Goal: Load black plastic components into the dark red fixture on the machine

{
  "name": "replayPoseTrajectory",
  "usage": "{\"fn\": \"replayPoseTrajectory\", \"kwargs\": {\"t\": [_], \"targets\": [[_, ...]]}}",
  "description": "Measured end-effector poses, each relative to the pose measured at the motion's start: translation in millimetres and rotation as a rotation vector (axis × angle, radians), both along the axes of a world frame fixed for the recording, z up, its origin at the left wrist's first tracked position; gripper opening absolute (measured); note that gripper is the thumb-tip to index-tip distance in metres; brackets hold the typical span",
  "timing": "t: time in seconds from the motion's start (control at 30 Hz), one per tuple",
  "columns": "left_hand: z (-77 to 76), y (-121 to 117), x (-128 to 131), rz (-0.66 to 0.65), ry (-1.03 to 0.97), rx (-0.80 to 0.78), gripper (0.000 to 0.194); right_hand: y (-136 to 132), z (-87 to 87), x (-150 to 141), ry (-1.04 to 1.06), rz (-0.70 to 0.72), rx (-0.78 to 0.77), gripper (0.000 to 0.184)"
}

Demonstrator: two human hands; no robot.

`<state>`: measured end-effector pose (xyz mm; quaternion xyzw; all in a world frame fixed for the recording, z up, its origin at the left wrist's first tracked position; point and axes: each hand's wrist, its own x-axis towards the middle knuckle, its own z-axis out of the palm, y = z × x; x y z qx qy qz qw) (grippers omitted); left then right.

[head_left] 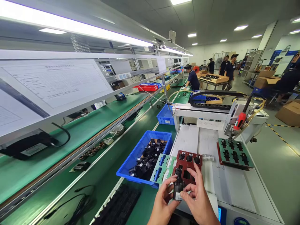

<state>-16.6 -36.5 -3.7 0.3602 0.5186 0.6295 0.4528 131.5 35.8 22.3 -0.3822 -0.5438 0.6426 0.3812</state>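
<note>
Grip state: your two hands pinch one black part [178, 187] between them, in front of you at the near edge of the red fixture plate [184, 164]. Your left hand [164, 200] closes thumb and fingers on its left side. Your right hand [198, 197] sets its thumb beside the white label [178, 196] at the near end, with the index finger extended forward, apart from the part.

Axis: the long axis of the part points away from you, toward the plate. The broad, ribbed body is nearest you; the narrow end leads and overlaps the near row of the plate in your view. The height between part and plate cannot be read from this angle.

Reference: use the dark opening [187, 175] in the near row as datum. It lies beyond the body and to the right of the narrow end, so your right hand is the nearer one. Judge any shift of the part from this offset. The far row carries three black units [188, 157]; your right index fingertip is close to the rightmost, and contact cannot be confirmed. The green plate [172, 163] and the blue bin [132, 157] lie to the left of the axis
</note>
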Motion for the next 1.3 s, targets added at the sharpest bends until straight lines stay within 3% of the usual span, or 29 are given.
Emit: {"fn": "replayPoseTrajectory", "kwargs": {"t": [0.4, 0.57, 0.6, 0.67, 0.73, 0.77, 0.87, 0.97, 1.07, 1.13, 1.23, 1.3], "targets": [[6.1, 0.2, -0.8, 0.029, 0.033, -0.003, 0.050, -4.6, -10.2, -6.7, -0.003, -0.060, 0.076, 0.093], [5.3, 2.6, -4.8, 0.009, -0.080, -0.007, 0.056, -16.7, -32.5, -9.7, -0.062, -0.250, 0.334, 0.052], [4.1, 3.3, -5.7, -0.008, -0.114, 0.008, 0.060, -16.3, -36.1, -9.7, -0.081, -0.301, 0.398, 0.053], [-1.0, 4.2, -6.6, -0.027, -0.142, 0.032, 0.063, -12.5, -42.4, -11.1, -0.106, -0.337, 0.454, 0.078], [-10.2, 4.6, -5.5, -0.008, -0.074, 0.026, 0.055, -7.7, -50.4, -16.9, -0.113, -0.284, 0.427, 0.104], [-16.6, 4.8, -4.6, 0.020, -0.014, 0.020, 0.047, -6.0, -56.1, -21.7, -0.116, -0.246, 0.402, 0.109], [-41.7, 8.4, -5.5, 0.093, 0.116, -0.004, 0.033, -2.2, -83.0, -41.1, -0.150, -0.181, 0.348, 0.101], [-72.3, 18.6, -23.3, 0.192, -0.062, -0.107, 0.054, 8.5, -119.6, -60.4, -0.150, -0.177, 0.314, 0.091], [-99.8, 30.8, -62.5, 0.425, -0.359, -0.257, 0.074, 30.8, -155.2, -74.8, -0.074, -0.236, 0.385, 0.072], [-112.9, 35.9, -93.1, 0.548, -0.441, -0.273, 0.082, 46.8, -172.9, -81.5, -0.032, -0.245, 0.423, 0.065], [-124.2, 36.7, -125.6, 0.644, -0.441, -0.198, 0.085, 62.3, -182.3, -86.3, 0.012, -0.191, 0.418, 0.067], [-127.0, 33.9, -130.4, 0.613, -0.396, -0.203, 0.078, 66.3, -173.3, -85.4, 0.032, -0.175, 0.414, 0.065]]}}
